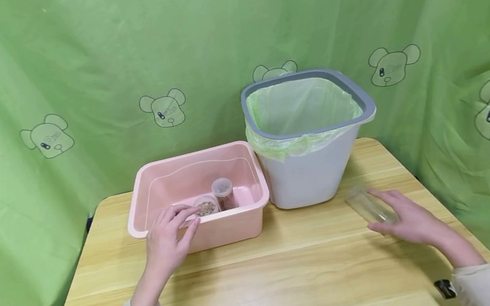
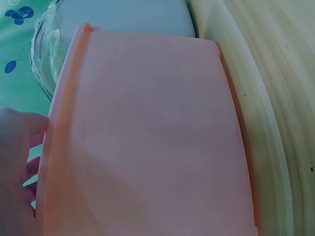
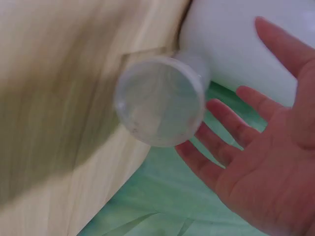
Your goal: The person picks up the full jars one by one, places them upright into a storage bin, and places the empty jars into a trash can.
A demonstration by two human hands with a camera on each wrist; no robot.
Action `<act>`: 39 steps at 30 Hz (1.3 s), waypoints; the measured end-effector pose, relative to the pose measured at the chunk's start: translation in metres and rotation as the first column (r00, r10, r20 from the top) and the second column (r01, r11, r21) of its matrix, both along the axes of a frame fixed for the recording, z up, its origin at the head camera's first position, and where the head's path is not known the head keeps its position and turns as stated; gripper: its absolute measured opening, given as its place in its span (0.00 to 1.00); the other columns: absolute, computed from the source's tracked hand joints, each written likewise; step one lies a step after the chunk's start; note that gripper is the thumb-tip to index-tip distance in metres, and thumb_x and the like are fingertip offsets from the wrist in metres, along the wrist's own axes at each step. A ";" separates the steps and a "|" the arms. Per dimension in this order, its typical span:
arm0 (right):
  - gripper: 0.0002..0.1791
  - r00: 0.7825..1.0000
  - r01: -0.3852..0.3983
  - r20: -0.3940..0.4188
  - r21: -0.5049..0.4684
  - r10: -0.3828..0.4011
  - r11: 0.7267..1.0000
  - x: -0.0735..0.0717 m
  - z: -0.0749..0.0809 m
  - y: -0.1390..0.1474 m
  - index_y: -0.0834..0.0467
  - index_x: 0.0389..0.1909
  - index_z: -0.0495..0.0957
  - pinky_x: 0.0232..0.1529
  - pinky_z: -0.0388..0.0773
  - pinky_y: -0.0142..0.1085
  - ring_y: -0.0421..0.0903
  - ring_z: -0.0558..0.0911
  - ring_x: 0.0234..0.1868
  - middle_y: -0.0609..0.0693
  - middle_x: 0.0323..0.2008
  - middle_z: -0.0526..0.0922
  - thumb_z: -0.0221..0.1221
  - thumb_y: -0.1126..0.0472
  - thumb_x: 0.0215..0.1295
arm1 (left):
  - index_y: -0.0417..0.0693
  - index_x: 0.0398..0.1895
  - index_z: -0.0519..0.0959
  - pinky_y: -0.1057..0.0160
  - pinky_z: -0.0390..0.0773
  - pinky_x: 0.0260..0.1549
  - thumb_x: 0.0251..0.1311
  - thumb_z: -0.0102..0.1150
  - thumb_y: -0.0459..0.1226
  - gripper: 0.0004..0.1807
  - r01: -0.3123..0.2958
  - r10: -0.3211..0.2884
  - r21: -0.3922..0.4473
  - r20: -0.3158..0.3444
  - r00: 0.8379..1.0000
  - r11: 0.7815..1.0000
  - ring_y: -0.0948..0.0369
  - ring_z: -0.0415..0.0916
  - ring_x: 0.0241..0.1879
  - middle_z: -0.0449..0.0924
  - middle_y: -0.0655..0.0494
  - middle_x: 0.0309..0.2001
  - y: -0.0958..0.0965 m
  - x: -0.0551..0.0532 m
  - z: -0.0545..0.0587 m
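A pink plastic basin (image 1: 225, 229) stands on the table and holds two clear plastic jars. One jar (image 1: 224, 193) is upright with dark contents; the other jar (image 1: 206, 206) shows light brown pieces through its round end. My left hand (image 1: 167, 237) rests at the basin's near rim, fingers reaching over it; in the left wrist view, the hand (image 2: 17, 162) is beside the rim. On the right, a clear, see-through jar (image 1: 370, 207) leans, blurred. My right hand (image 1: 409, 216) is beside this jar, its fingers spread and fairly straight in the right wrist view, fingertips (image 3: 184, 147) right at the jar's side.
A pale grey trash bin (image 1: 311, 175) with a grey rim and green liner bag stands behind, right of the basin. The wooden table (image 1: 291, 282) extends in front of both. A green curtain (image 1: 200, 34) with bear prints hangs behind and along the sides.
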State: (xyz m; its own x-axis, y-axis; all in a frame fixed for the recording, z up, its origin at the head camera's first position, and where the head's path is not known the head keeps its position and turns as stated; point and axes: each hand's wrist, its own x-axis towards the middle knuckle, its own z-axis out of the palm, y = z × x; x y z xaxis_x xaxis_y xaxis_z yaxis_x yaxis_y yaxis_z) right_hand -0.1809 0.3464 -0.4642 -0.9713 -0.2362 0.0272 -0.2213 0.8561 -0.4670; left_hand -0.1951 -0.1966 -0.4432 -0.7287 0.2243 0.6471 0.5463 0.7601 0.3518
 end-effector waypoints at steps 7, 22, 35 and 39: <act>0.51 1.000 0.006 -0.030 0.002 -0.006 1.000 -0.001 -0.015 0.005 0.62 0.77 0.61 0.56 0.67 0.77 0.79 0.71 0.62 0.72 0.69 0.63 0.75 0.51 0.57 | 0.55 0.44 0.89 0.57 0.78 0.38 0.64 0.69 0.41 0.07 0.005 -0.005 0.005 0.002 1.000 1.000 0.58 0.80 0.42 0.85 0.60 0.40 -0.001 -0.001 -0.001; 0.45 0.998 0.027 -0.059 -0.024 -0.029 0.999 -0.012 -0.025 0.005 0.59 0.76 0.65 0.50 0.73 0.75 0.77 0.76 0.56 0.73 0.64 0.67 0.72 0.56 0.60 | 0.56 0.39 0.90 0.62 0.74 0.33 0.63 0.70 0.42 0.04 -0.005 0.005 -0.014 -0.017 1.000 1.000 0.63 0.76 0.36 0.84 0.64 0.35 0.001 -0.002 0.000; 0.30 0.970 0.129 -0.185 -0.152 -0.156 0.980 -0.012 -0.015 0.011 0.62 0.69 0.74 0.47 0.77 0.60 0.66 0.79 0.52 0.72 0.60 0.77 0.66 0.57 0.69 | 0.56 0.39 0.89 0.61 0.75 0.33 0.64 0.69 0.43 0.04 -0.015 0.015 -0.023 -0.023 1.000 1.000 0.62 0.76 0.36 0.84 0.63 0.35 0.000 0.000 -0.001; 0.26 0.953 0.150 -0.230 -0.207 -0.197 0.967 -0.010 -0.005 0.012 0.60 0.67 0.77 0.37 0.75 0.37 0.45 0.79 0.44 0.67 0.57 0.81 0.65 0.59 0.69 | 0.57 0.39 0.89 0.61 0.75 0.33 0.64 0.69 0.43 0.04 -0.018 0.017 -0.022 -0.024 1.000 1.000 0.63 0.76 0.35 0.84 0.64 0.35 0.000 0.000 -0.001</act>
